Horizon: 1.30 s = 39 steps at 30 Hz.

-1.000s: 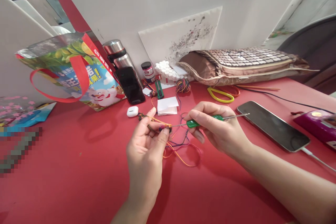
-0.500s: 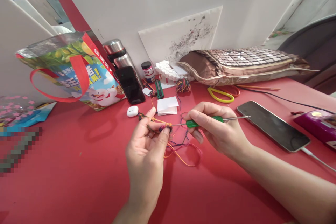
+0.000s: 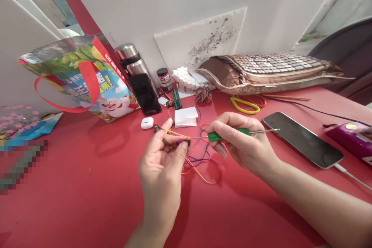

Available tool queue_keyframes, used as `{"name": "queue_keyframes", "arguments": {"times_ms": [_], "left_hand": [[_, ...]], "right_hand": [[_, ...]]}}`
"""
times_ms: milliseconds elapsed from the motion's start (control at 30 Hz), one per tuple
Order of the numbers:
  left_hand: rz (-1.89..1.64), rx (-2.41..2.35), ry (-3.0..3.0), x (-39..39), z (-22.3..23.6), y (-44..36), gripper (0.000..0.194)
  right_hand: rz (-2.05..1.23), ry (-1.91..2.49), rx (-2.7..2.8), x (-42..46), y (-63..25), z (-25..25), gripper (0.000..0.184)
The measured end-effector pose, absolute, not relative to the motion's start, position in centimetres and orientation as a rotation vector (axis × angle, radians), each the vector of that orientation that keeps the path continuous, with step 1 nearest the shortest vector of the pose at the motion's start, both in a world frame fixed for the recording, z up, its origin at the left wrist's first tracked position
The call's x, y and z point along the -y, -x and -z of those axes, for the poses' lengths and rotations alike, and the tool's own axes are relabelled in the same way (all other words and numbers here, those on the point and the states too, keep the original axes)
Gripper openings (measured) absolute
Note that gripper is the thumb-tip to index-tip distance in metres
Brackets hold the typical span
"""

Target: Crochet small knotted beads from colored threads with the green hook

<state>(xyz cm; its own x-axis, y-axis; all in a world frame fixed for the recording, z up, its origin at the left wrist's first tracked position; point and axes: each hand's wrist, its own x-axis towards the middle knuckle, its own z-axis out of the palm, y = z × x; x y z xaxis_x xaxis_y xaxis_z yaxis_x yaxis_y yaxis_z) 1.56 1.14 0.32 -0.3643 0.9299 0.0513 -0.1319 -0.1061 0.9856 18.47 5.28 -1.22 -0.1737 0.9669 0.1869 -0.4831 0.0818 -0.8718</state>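
Note:
My left hand pinches a small crocheted piece of multicoloured yarn between thumb and fingers, and an orange strand runs along its top. My right hand is closed round the green handle of a crochet hook. One thin metal end points left and meets the crocheted piece; whether its tip sits inside a stitch is too small to tell. The other metal end sticks out to the right, over the phone. Loose loops of orange, pink and dark blue yarn lie on the table beneath both hands.
Behind my hands are a white earphone case, folded white paper, a yarn ball and yellow-handled scissors. A charging phone lies right. A colourful bag, steel flask and sequined cushion stand along the back.
My right hand and the crochet hook have shifted slightly to the right, showing a bit more shaft beyond the handle. My left hand keeps its pinch in nearly the same place.

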Motion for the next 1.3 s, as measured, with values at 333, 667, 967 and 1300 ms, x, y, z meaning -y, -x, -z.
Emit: {"name": "queue_keyframes", "arguments": {"times_ms": [333, 667, 967, 1300], "left_hand": [[-1.597, -1.345, -0.987, -1.2, -0.3, -1.6, 0.055], [-1.615, -1.406, -1.038, -1.0, 0.2, -1.5, 0.056], [-1.621, -1.425, -1.049, -1.1, 0.2, -1.6, 0.049], [-1.595, -1.519, -1.136, -1.0, -0.2, -1.7, 0.009]], "right_hand": [[-1.368, 0.679, 1.121, -5.2, -18.4, 1.5, 0.024], [-1.292, 0.741, 1.171, -4.7, -18.1, 0.6, 0.033], [-1.286, 0.738, 1.184, -4.8, -18.0, 0.4, 0.033], [-1.109, 0.814, 1.34, -4.1, -17.9, 0.0, 0.031]]}}
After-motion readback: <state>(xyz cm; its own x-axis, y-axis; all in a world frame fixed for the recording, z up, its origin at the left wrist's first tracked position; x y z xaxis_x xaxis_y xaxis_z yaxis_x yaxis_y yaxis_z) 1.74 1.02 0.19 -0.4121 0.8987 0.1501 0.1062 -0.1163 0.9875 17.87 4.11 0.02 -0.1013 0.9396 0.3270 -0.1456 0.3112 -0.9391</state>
